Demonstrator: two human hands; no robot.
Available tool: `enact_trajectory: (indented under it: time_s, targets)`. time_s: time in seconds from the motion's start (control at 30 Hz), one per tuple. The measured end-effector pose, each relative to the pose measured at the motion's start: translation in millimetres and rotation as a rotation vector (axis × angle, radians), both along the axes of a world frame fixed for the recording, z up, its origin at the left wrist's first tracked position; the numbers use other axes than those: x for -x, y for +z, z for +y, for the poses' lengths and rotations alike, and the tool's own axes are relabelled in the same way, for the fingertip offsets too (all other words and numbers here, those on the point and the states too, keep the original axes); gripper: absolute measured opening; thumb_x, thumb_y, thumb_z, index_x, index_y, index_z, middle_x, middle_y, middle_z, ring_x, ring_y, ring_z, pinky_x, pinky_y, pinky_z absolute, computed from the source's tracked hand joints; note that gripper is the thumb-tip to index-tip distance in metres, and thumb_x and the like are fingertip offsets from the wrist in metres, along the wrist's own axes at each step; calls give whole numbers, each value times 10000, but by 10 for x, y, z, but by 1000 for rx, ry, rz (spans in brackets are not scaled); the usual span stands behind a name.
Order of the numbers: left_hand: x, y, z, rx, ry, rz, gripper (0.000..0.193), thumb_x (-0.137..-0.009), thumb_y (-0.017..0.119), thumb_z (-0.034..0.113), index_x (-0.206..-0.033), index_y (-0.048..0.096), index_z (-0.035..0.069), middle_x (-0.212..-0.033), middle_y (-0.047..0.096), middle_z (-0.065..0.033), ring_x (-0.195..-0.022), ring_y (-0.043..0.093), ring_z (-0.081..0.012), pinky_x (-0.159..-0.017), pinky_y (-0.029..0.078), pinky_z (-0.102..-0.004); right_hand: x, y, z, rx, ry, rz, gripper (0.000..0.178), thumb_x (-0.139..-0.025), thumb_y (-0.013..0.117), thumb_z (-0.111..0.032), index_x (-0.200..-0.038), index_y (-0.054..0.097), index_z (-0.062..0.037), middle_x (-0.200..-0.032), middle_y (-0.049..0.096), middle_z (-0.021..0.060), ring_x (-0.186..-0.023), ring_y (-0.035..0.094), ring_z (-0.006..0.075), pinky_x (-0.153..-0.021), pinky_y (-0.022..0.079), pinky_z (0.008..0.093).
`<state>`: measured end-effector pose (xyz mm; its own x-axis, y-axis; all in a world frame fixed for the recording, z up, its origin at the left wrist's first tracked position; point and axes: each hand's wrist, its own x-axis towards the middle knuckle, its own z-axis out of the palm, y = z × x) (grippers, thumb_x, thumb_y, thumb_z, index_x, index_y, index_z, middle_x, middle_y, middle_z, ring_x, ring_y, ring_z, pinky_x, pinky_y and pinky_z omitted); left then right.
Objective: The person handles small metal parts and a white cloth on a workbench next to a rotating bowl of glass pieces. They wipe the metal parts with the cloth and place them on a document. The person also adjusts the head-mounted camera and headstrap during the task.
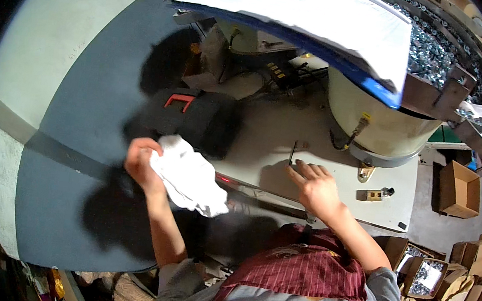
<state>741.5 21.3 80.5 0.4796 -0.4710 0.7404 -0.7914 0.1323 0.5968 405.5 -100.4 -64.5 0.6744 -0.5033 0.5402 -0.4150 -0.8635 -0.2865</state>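
My left hand (142, 162) is closed on a bunched white cloth (190, 176), which hangs to the right of the fingers over the table's front edge. Below and behind the cloth sits a black case (209, 118) with a red handle (180, 102). On the pale table (267, 127), my right hand (318, 189) rests palm down with its fingers stretched out and slightly apart. A thin black rod-like tool (294, 151) lies right at its index fingertip; whether they touch I cannot tell. Off to the right of that hand is a small brass-coloured metal block (375, 194).
A round feeder bowl (433, 53) full of metal parts stands on a cream drum base (373, 117) at the back right. A blue clipboard with papers (302, 16) juts over the table. Cardboard boxes (459, 188) and boxed parts (426, 277) stand at right.
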Motion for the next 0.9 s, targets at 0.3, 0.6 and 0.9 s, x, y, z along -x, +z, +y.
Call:
enact_trajectory:
  time_s: [0.3,0.6,0.9]
  targets:
    - [-721,1520,-541,747,159,-472,133,-829,563,39,-806,676,-27,-801,674,-128,-742,652,-247,-680,563,-381,618,57,365,2,-137,-202,344,-756,699,21,-1096,729,-26,-1039,735,101,-904,698,282,-837,542,412]
    - [-940,299,-1676,-75,-133,-487,269,-1033,572,226,-1181,690,35,-1210,694,-152,-1117,631,-329,-979,494,-435,1798,164,193,-109,-755,-166,414,-888,639,24,-1287,697,-75,-1303,671,157,-1147,668,364,-980,539,456]
    - [-1,-21,-1348,-219,-217,-920,261,-1046,584,161,-1263,692,63,-1294,691,-148,-1240,609,-366,-1096,435,-481,2256,147,-34,-309,-405,149,362,-833,742,-68,-1192,705,-32,-1112,654,153,-1098,632,366,-953,541,457]
